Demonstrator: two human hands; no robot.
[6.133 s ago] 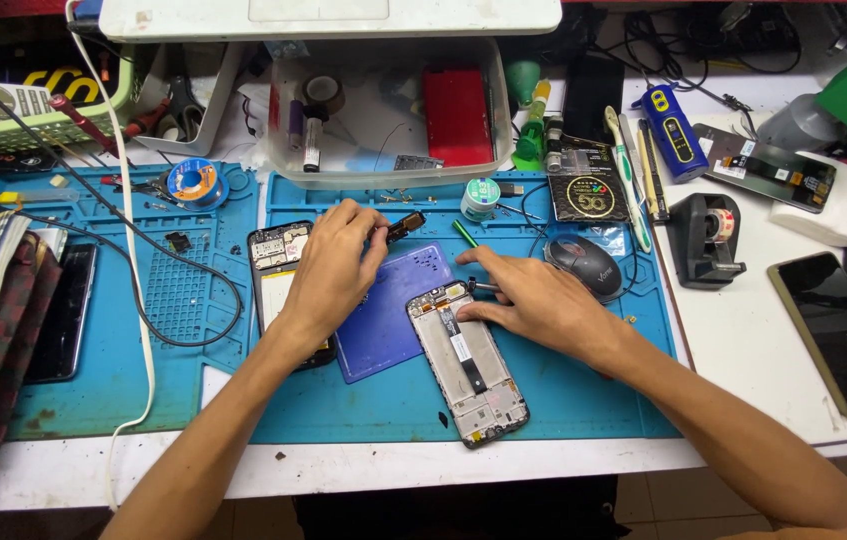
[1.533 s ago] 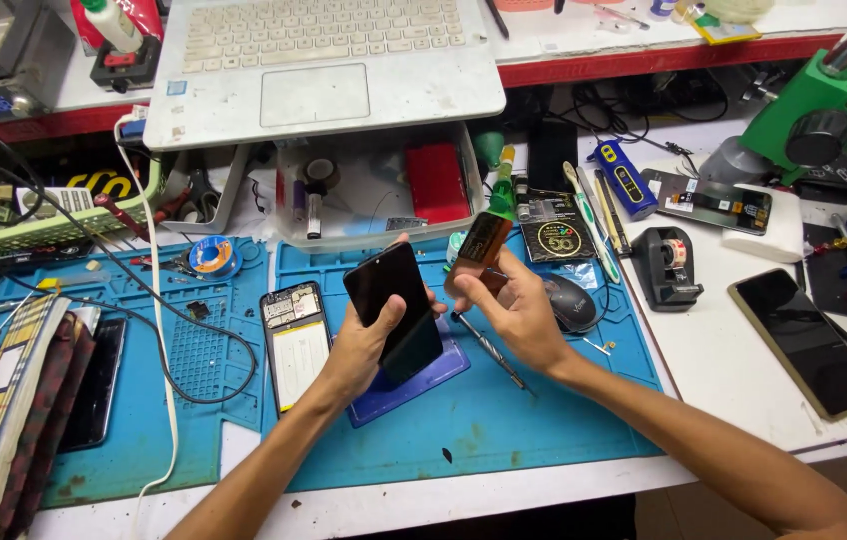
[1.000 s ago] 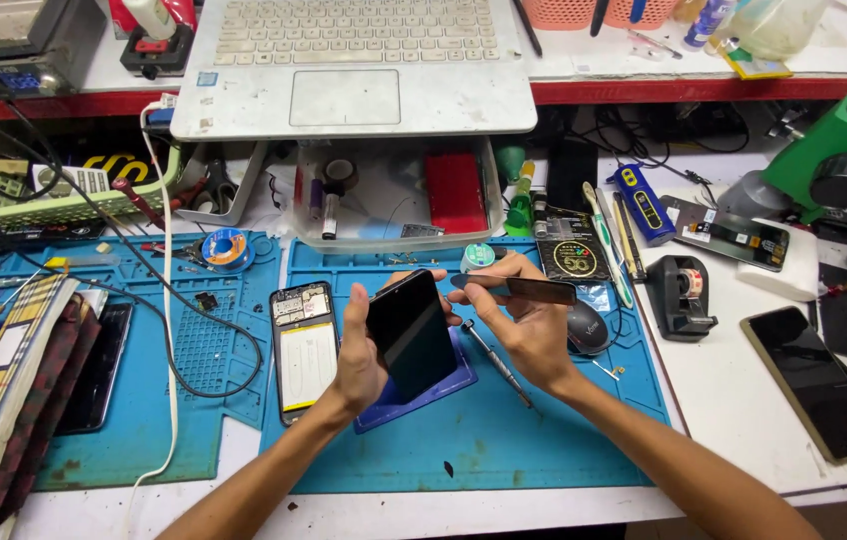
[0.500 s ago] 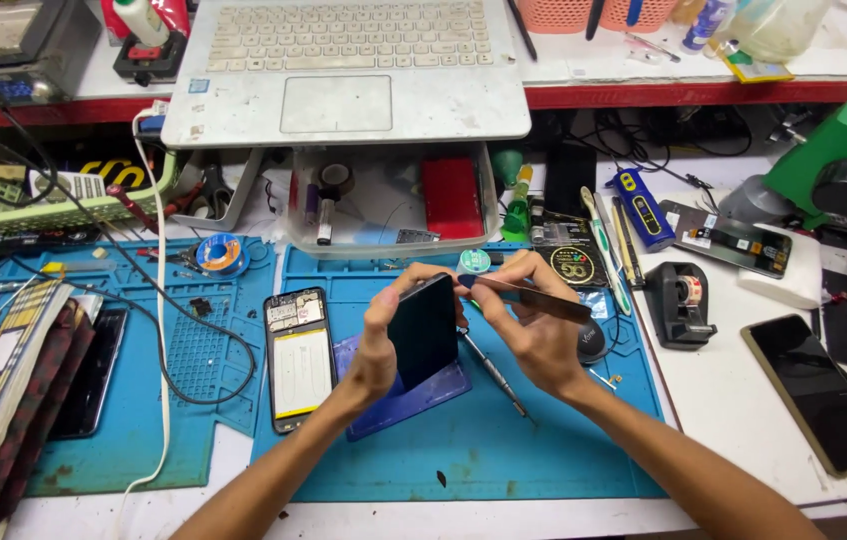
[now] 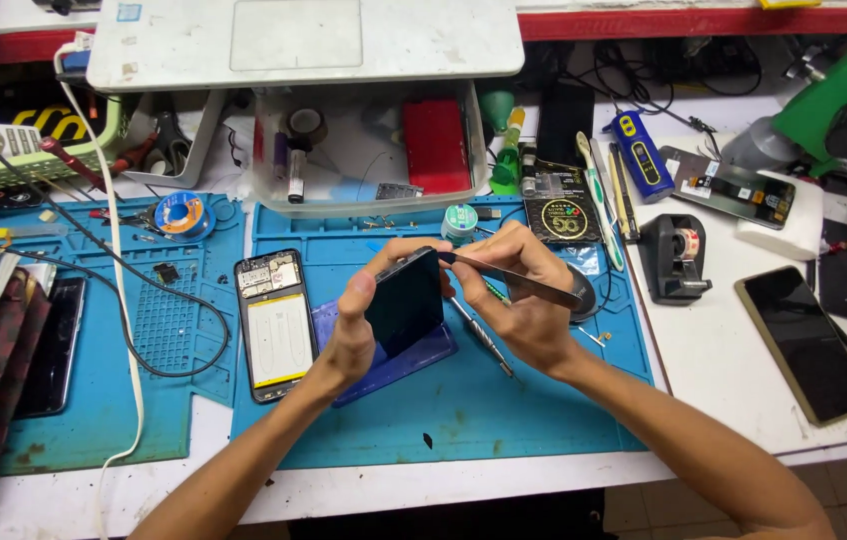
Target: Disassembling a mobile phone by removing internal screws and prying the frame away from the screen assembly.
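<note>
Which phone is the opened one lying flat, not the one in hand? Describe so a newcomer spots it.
Start at the blue work mat in front of the person. Just beside the left hand, on the outer side, lies the opened phone, back cover off. Unlike the dark-screened phones nearby, it shows a pale yellow battery and bare circuitry.

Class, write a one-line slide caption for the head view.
Left hand tilts a dark phone above a blue mat while the right hand sets tweezers to its top edge.

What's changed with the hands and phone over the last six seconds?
The left hand lifted the black phone off the blue mat and tilted it upright; the right hand took up tweezers and brought them to its top edge. The opened phone stayed put.
</note>
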